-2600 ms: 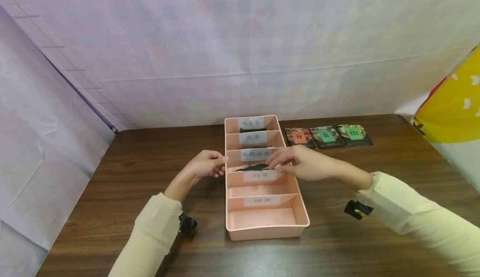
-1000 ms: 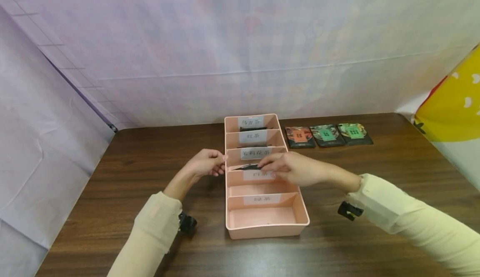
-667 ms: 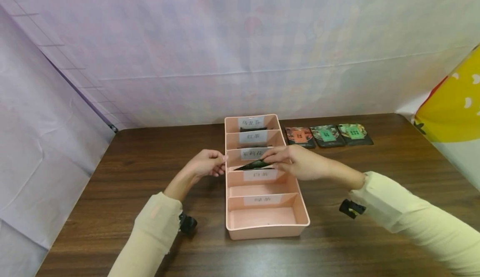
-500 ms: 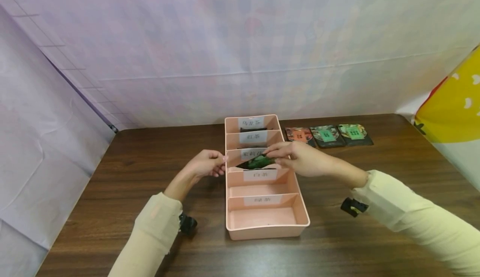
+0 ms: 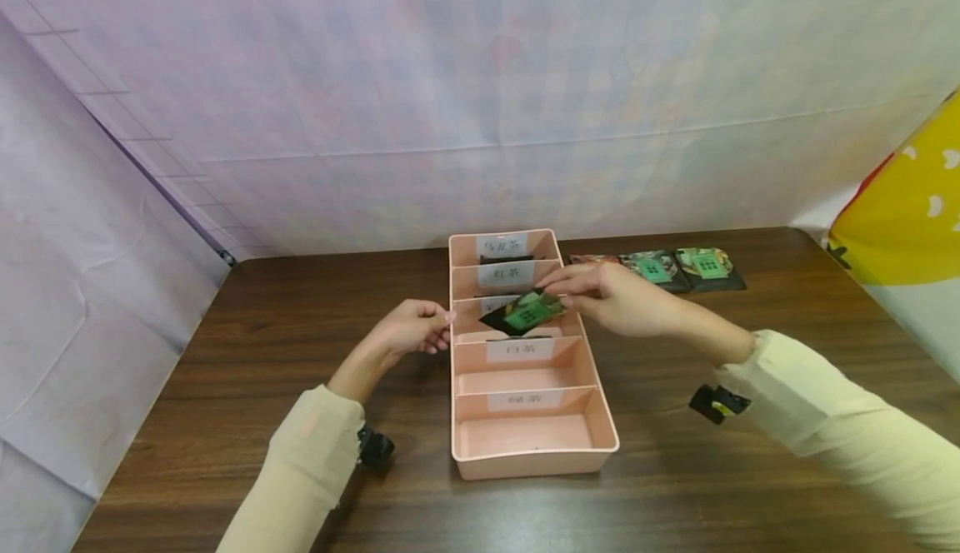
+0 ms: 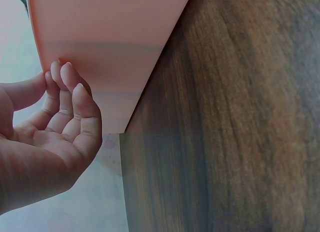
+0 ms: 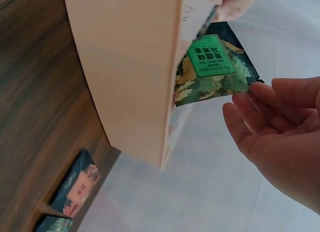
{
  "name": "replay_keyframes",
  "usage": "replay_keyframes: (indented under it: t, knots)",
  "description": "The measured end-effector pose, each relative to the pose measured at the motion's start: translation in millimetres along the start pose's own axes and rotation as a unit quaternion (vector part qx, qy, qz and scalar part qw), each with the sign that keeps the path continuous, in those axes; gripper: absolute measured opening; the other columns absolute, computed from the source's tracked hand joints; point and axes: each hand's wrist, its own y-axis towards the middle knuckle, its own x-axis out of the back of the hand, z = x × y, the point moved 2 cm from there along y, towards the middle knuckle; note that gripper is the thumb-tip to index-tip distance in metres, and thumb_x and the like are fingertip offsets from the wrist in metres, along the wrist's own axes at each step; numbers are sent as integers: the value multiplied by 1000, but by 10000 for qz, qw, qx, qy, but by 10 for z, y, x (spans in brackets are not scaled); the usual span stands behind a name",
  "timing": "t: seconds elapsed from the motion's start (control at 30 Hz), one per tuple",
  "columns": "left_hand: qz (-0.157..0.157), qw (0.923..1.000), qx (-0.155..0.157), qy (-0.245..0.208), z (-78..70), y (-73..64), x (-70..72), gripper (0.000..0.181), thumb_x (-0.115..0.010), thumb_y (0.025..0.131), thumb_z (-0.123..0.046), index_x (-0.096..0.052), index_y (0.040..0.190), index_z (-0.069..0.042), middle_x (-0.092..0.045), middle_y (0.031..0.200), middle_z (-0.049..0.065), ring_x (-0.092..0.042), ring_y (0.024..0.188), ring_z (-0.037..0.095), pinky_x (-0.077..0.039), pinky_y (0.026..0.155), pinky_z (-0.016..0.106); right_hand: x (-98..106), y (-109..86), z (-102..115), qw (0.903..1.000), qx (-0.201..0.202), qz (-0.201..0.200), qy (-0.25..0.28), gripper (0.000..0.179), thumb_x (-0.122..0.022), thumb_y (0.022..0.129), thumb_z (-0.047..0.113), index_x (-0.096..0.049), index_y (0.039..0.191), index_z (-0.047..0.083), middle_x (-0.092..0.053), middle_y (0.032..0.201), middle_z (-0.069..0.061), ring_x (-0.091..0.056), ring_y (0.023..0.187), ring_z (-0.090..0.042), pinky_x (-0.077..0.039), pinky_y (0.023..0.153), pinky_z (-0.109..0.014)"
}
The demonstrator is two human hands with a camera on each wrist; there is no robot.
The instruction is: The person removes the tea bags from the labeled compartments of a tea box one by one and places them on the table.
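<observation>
Green sachet [image 5: 528, 311] pinched by a corner in right hand [image 5: 626, 301], tilted over middle compartment [image 5: 467, 316] of pink box [image 5: 536, 465]; left hand [image 5: 411, 326] pinching box's left rim [image 5: 452, 370]; three other sachets [image 5: 651, 270] right of box

The tray [image 5: 534, 467] looks smooth plastic, the tabletop [image 5: 270, 328] glossy wood.
</observation>
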Motion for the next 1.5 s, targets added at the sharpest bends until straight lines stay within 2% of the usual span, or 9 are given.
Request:
replay_keyframes:
  t: [0.03, 0.1, 0.17, 0.27, 0.6, 0.83, 1.07, 1.47, 1.5]
  knots:
    - [3, 10000, 4, -1, 3, 3, -1, 21, -48, 95, -9, -55, 85, 7, -55, 70, 6, -53, 58, 10, -44, 53, 20, 20, 1, 6, 10000, 18, -59, -19, 27, -52, 88, -6, -61, 113, -3, -56, 121, -15, -53, 89, -17, -42, 63, -26]
    - [3, 10000, 7, -3, 3, 5, -2, 20, -48, 95, -10, -55, 83, 5, -55, 69, 6, -53, 57, 10, -44, 53, 19, 70, 0, 15, 9999, -21, -137, 36, 26, -52, 88, -5, -62, 112, -3, -56, 121, -15, -55, 83, -15, -43, 61, -26]
    - [-14, 10000, 14, -6, 4, 3, -1, 20, -48, 95, -10, -55, 81, 4, -55, 70, 7, -53, 57, 10, -44, 53, 20, 128, -4, 28, 9998, -89, -187, 44, 25, -52, 89, -3, -62, 112, -3, -55, 122, -15, -53, 66, -9, -43, 57, -25]
    - [-15, 10000, -8, 34, 3, -1, 3, 20, -48, 95, -9, -55, 83, 4, -55, 70, 7, -53, 58, 10, -44, 53, 20, 227, -19, 39, 9993, -264, -238, 90, 25, -51, 91, -1, -61, 114, -3, -54, 123, -16, -34, 45, -5, -37, 47, -24]
    - [-21, 10000, -23, 1, -14, -15, 6, 19, -47, 95, -7, -54, 85, 7, -54, 66, 3, -53, 56, 9, -44, 51, 18, 530, -101, 8, 9966, -533, -629, 67, 25, -50, 93, 2, -61, 114, -2, -55, 122, -17, -42, 50, -7, -35, 45, -25]
    - [-26, 10000, 19, -31, -23, -32, 8, 20, -47, 95, -7, -53, 86, 10, -53, 65, 3, -52, 55, 9, -43, 51, 18, 678, -178, -110, 9929, -944, -716, -125, 25, -47, 95, 5, -61, 114, -1, -55, 122, -16, -28, 41, -10, -33, 43, -27]
    - [29, 10000, -32, 6, -26, -34, 22, 20, -48, 95, -9, -54, 82, 5, -54, 67, 4, -52, 57, 10, -44, 53, 20, 787, -282, -198, 9820, -1650, -915, -94, 25, -50, 94, 9, -62, 115, 2, -56, 122, -13, -52, 66, -10, -39, 55, -26]
    - [39, 10000, -49, -32, -31, -50, 22, 21, -47, 95, -9, -55, 79, 2, -54, 67, 4, -52, 57, 10, -44, 53, 20, 726, -456, -435, 9865, -1576, -380, -215, 23, -49, 94, 9, -63, 111, 0, -56, 119, -19, -59, 92, -21, -43, 60, -24]
    - [32, 10000, -46, -25, -30, -50, 22, 21, -47, 95, -8, -55, 79, 2, -54, 67, 4, -52, 57, 10, -44, 53, 20, 708, -472, -457, 9854, -1664, -319, -138, 23, -49, 95, 9, -63, 111, 1, -56, 119, -19, -59, 83, -18, -42, 58, -25]
